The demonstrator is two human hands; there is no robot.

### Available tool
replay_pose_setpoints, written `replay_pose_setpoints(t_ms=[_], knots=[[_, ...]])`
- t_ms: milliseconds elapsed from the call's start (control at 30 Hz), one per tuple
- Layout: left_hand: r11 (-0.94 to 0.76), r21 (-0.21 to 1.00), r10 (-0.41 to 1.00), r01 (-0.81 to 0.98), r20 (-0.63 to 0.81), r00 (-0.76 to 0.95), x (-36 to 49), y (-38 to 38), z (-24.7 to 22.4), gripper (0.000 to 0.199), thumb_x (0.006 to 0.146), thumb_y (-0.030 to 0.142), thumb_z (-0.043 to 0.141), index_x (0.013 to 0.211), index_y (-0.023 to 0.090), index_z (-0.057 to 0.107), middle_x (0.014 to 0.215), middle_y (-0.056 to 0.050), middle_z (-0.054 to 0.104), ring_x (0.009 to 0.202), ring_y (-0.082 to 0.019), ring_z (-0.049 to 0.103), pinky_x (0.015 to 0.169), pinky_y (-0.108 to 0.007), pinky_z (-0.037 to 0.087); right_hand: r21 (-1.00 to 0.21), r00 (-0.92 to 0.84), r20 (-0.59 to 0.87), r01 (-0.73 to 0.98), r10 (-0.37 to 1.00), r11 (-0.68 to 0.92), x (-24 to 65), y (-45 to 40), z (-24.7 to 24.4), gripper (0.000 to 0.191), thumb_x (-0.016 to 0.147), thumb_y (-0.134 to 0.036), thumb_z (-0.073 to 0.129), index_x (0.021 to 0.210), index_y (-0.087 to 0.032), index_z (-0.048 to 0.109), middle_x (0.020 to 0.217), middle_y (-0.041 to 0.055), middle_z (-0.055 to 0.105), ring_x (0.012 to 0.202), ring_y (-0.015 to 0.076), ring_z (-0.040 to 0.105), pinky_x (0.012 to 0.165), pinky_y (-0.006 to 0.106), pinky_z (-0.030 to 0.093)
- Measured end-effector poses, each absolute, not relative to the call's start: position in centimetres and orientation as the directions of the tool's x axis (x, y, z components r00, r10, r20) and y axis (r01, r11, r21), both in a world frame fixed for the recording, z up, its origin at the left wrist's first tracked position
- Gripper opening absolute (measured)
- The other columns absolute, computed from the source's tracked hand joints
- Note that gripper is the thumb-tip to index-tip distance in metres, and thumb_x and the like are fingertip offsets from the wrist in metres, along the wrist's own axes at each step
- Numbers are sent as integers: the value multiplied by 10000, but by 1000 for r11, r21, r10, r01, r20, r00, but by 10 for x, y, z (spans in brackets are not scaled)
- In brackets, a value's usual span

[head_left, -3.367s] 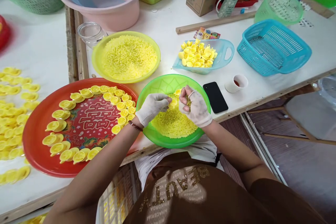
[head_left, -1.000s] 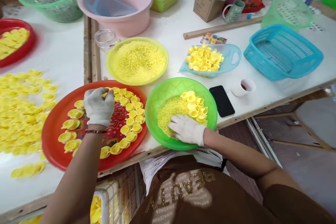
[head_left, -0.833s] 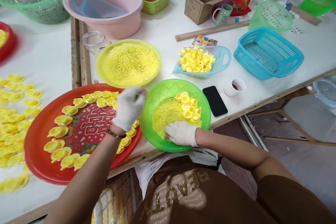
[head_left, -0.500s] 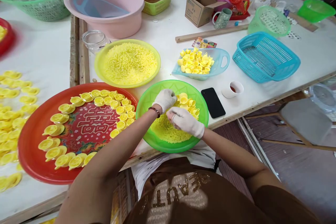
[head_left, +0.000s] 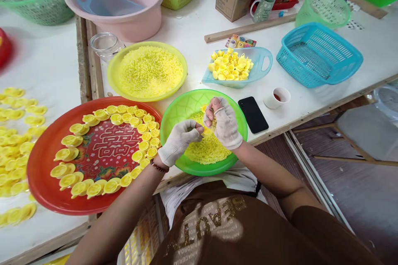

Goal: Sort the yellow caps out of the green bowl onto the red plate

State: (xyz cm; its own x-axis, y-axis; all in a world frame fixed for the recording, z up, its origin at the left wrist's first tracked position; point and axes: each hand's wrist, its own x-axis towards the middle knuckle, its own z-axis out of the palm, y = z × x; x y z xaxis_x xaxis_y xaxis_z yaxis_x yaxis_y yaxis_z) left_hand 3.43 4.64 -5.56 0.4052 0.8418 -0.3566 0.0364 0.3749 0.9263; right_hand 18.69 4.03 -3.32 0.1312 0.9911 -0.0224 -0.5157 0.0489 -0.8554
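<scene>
My left hand (head_left: 182, 140), in a white fingerless glove, pinches a small yellow toy cup (head_left: 206, 131) over the near half of a green bowl (head_left: 175, 114). Just right of it my right hand (head_left: 224, 123), gloved the same way, is raised with its fingers curled in; what they hold, if anything, is too small to name. Yellow pellets (head_left: 208, 152) lie in the bowl under both hands. Behind my right hand the bowl's contents are mostly hidden. To the left, a red tray (head_left: 40, 174) carries a ring of yellow cup-shaped pieces (head_left: 94, 189).
A yellow bowl of pellets (head_left: 149, 70) and a blue scoop basket (head_left: 261, 75) with yellow cups stand beyond. On the right are a black phone (head_left: 253, 114), a paper cup (head_left: 277, 98) with dark liquid and a blue basket (head_left: 320, 56). A pink basin (head_left: 139, 20) is farther back.
My hands have parted slightly: the left moved left and down toward me, the right rose with its fingers turned up. The head view has shifted a little.
</scene>
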Motion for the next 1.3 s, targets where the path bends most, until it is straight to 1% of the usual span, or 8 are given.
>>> replay_pose_setpoints(t_ms=[100,300,433,600,833,1100,1200,1300], knots=[[382,924,838,5,-349,420,36,42,-57,364,703,413,845,821,132,645,752,1,623,684,-109,596,714,-268,538,-856,138,-1,-512,990,70,185,42,-38,420,919,-606,638,816,-240,458,617,-76,459,507,92,511,479,236,382],[357,933,852,43,-344,393,35,41,-55,324,697,390,837,804,141,659,737,-7,649,682,-125,617,719,-282,535,-883,131,-103,-468,986,-29,194,39,-34,446,908,-647,606,831,-252,415,610,-89,384,451,67,331,439,225,279],[373,927,868,41,-364,338,25,42,-46,338,706,406,841,831,142,670,739,-17,663,681,-130,627,743,-298,549,-907,60,-126,-411,990,-90,205,27,-37,432,888,-630,632,822,-249,439,588,-93,365,438,62,290,422,224,236],[455,889,853,-51,-419,313,11,42,-32,351,727,404,847,878,149,660,780,-19,674,694,-132,648,764,-314,572,-946,-86,-154,-274,984,-172,211,9,-50,324,887,-522,672,856,-228,540,632,-63,467,466,64,361,420,228,248],[281,950,891,137,-311,330,15,42,-39,297,770,416,804,809,138,708,698,-16,643,662,-126,601,696,-274,531,-997,-160,-49,-51,986,-58,207,12,-48,282,949,-458,622,997,-191,699,613,-46,487,517,86,424,480,244,341],[270,955,935,121,-290,204,-7,39,-19,332,787,440,772,927,145,704,806,-54,711,733,-180,686,782,-345,596,-970,-91,-126,-197,988,-142,210,11,-56,339,946,-523,629,999,-192,679,579,-60,444,464,78,347,431,234,289],[160,939,987,303,-150,-55,-55,54,-9,291,815,420,695,927,152,691,832,-65,723,774,-220,711,764,-356,589,-975,-119,-138,-160,983,-156,208,9,-59,339,942,-520,635,997,-188,679,584,-60,447,475,81,356,433,230,290],[171,682,951,711,76,-301,-117,72,-9,239,852,371,573,872,164,690,838,-77,721,849,-244,700,769,-336,541,-981,-159,-145,-106,977,-163,205,8,-60,344,938,-521,634,994,-185,682,596,-53,459,488,89,373,437,234,299]])
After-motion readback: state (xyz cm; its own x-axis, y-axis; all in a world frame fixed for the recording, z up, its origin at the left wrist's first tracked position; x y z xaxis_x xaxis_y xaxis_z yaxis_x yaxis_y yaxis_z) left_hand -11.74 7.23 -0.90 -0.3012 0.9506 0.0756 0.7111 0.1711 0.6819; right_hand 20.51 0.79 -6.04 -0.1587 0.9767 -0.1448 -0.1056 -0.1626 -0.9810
